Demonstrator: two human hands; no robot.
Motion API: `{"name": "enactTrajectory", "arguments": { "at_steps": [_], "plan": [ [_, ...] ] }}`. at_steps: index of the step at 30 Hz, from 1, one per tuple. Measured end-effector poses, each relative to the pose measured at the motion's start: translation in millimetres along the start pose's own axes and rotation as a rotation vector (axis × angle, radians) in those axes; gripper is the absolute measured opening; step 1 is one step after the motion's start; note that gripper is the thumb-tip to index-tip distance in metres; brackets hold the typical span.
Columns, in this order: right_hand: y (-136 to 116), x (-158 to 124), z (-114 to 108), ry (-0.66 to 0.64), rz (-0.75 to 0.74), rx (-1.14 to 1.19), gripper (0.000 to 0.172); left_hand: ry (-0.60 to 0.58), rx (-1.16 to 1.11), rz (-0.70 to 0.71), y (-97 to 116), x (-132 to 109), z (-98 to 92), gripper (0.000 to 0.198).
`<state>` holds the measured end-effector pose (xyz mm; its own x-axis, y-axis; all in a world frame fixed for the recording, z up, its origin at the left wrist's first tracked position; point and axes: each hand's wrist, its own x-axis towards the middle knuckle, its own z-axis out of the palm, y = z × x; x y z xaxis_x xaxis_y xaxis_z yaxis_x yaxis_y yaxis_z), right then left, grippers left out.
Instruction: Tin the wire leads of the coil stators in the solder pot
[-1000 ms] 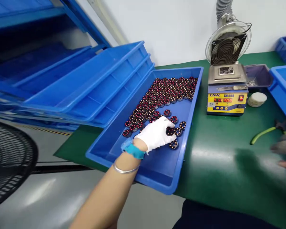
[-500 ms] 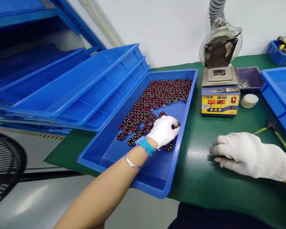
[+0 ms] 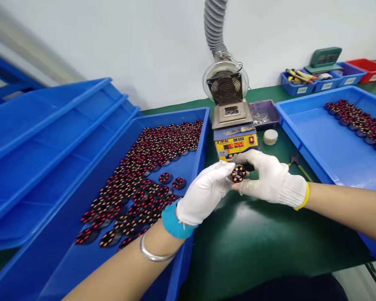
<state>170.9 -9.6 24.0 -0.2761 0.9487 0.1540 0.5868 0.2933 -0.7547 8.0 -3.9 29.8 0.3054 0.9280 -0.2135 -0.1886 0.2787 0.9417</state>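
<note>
In front of the yellow soldering pot, my left hand (image 3: 207, 188) and my right hand (image 3: 266, 177), both in white gloves, meet around a small round motor stator (image 3: 238, 173). Its face is black with copper-coloured segments and is turned toward me. The left fingers close on its left side, while the right thumb and fingers close on its right. Another dark patch shows between the right fingers, and I cannot make out what it is. Left of my hands, the blue tray (image 3: 203, 142) holds many similar stators (image 3: 125, 200), some with red segments and some copper-coloured.
The soldering pot (image 3: 236, 144) stands behind my hands under a fan and grey duct (image 3: 215, 25). Nearby are a purple bin (image 3: 274, 110), a round white pad (image 3: 270, 136) and green-handled pliers (image 3: 303, 170). Another blue tray (image 3: 313, 142) with stators is at right; stacked trays (image 3: 65, 138) lean at left.
My left hand has come out of the left tray with a stator and moved right. My right hand has lifted from the table to meet it. The view has turned right.
</note>
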Motion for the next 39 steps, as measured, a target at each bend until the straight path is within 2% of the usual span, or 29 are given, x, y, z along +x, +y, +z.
{"name": "enactTrajectory", "arguments": {
  "at_steps": [2, 5, 9, 11, 14, 17, 21, 25, 28, 31, 33, 35, 37, 39],
  "plan": [
    [2, 3, -2, -0.007, -0.008, -0.105, 0.042, 0.003, 0.162, 0.026, -8, 6, 0.8, 0.022],
    [4, 7, -2, -0.032, -0.076, -0.247, 0.043, 0.070, 0.396, 0.076, -14, 5, -2.7, 0.029],
    [7, 11, -4, -0.081, -0.154, -0.254, 0.063, 0.141, 0.434, 0.118, -15, 1, -5.3, 0.030],
    [9, 11, -7, -0.124, -0.162, -0.250, 0.064, 0.169, 0.450, 0.136, -15, 0, -6.2, 0.030],
    [9, 9, -12, -0.143, -0.180, -0.266, 0.059, 0.213, 0.545, 0.171, -17, 1, -9.0, 0.028],
    [9, 6, -11, -0.131, -0.174, -0.278, 0.059, 0.185, 0.669, 0.214, -19, 1, -10.7, 0.025],
    [8, 3, -6, -0.158, -0.198, -0.338, 0.047, 0.173, 0.795, 0.212, -21, -1, -7.5, 0.016],
    [2, 2, -9, -0.213, -0.256, -0.550, 0.035, 0.232, 0.788, 0.182, -20, -3, -4.4, 0.030],
    [-4, 2, -16, -0.222, -0.184, -0.652, 0.028, 0.272, 0.814, 0.180, -18, -4, -3.0, 0.037],
    [-5, 2, -18, -0.142, -0.070, -0.580, 0.027, 0.265, 0.837, 0.185, -15, -4, -0.5, 0.034],
    [-4, 2, -16, -0.125, -0.054, -0.521, 0.044, 0.245, 0.857, 0.192, -14, -4, 1.1, 0.032],
    [-1, 1, -13, -0.192, -0.079, -0.463, 0.055, 0.230, 0.887, 0.201, -15, -4, 1.3, 0.030],
    [1, 1, -12, -0.262, -0.082, -0.384, 0.052, 0.209, 0.889, 0.214, -16, -5, -0.5, 0.027],
    [3, 0, -13, -0.241, -0.043, -0.336, 0.047, 0.172, 0.867, 0.279, -18, -7, -3.3, 0.031]
  ]
}}
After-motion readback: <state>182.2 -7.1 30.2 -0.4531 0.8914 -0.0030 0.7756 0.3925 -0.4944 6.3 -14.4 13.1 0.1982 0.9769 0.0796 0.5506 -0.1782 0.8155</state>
